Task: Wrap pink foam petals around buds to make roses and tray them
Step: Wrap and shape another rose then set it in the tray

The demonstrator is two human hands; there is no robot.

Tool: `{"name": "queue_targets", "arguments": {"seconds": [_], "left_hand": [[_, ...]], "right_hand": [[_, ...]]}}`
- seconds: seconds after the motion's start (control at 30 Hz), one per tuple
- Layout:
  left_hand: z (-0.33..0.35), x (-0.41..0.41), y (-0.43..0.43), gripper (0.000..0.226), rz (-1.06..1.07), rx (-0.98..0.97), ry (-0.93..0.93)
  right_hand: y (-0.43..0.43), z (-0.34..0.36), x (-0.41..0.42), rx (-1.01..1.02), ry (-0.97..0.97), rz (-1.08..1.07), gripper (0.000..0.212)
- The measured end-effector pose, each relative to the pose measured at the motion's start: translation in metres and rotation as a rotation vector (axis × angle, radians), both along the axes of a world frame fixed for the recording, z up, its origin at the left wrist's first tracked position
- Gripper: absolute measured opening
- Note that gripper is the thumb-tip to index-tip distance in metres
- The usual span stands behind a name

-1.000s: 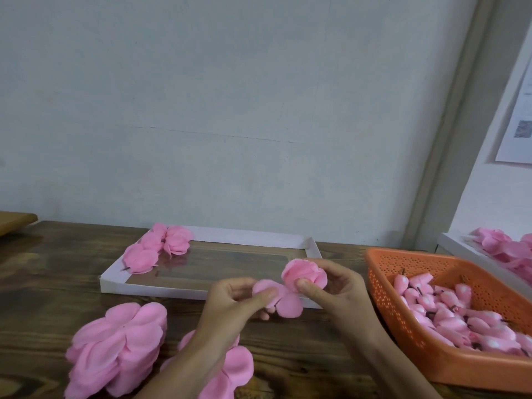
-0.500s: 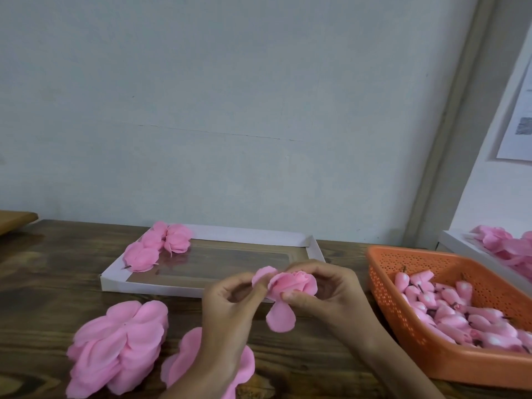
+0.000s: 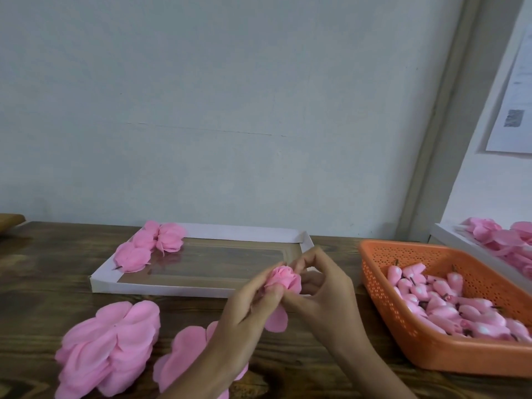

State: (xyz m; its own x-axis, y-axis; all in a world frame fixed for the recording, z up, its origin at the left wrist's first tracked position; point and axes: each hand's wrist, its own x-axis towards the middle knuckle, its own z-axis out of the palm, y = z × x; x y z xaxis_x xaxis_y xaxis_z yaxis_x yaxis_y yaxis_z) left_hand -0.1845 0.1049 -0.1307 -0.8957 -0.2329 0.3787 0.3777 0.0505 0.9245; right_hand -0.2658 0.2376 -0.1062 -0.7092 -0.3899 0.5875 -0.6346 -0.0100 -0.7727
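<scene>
A half-wrapped pink foam rose [image 3: 283, 279] sits between both hands above the table's middle. My left hand [image 3: 244, 315] pinches its left side with thumb and fingers. My right hand [image 3: 322, 292] curls round its right side. One loose petal [image 3: 277, 319] hangs down below it. The white tray [image 3: 201, 289] lies behind, with three finished roses [image 3: 149, 249] in its far left corner. An orange basket [image 3: 449, 355] at the right holds several pink buds [image 3: 440, 303].
Two stacks of flat pink petal sheets [image 3: 112, 347] lie on the dark wooden table [image 3: 43, 283] at the front left; the second stack [image 3: 184, 355] is partly under my left forearm. Another white tray with pink flowers [image 3: 501, 240] stands at the far right. A wall rises close behind.
The petals have been folded tighter round the bud, so the rose looks more closed. Both hands have come closer together, and one petal now hangs below.
</scene>
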Motion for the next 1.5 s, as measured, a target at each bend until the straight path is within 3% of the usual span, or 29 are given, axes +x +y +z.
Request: {"name": "queue_targets", "arguments": {"seconds": [0.23,0.43,0.53,0.67,0.77,0.93,1.2,1.5], "left_hand": [[0.000,-0.005,-0.006,0.031,0.026,0.001,-0.021],[-0.008,-0.009,-0.016,0.031,0.081,0.148,-0.067],[-0.011,-0.015,-0.021,0.027,0.157,0.342,-0.041],[-0.011,-0.019,-0.023,0.037,0.118,0.597,-0.006],[-0.009,-0.016,-0.023,0.028,0.080,0.647,-0.013],[-0.009,-0.018,-0.021,0.024,0.154,0.645,0.006],[-0.009,-0.013,-0.012,0.024,0.209,0.488,0.001],[-0.007,-0.012,-0.006,0.027,0.108,0.577,0.048]], "right_hand": [[-0.002,-0.005,0.003,0.047,0.032,-0.099,0.034],[-0.003,-0.004,-0.001,0.071,-0.133,0.066,0.065],[-0.005,-0.005,-0.002,0.037,-0.246,0.076,0.056],[-0.009,-0.013,0.000,0.167,-0.380,0.083,0.044],[-0.013,-0.019,0.004,0.184,-0.463,0.165,0.037],[-0.013,-0.015,0.008,0.098,-0.581,0.208,0.044],[-0.015,-0.013,0.011,-0.048,-0.448,0.310,0.019],[-0.016,-0.027,0.010,0.053,-0.071,0.158,0.034]]}}
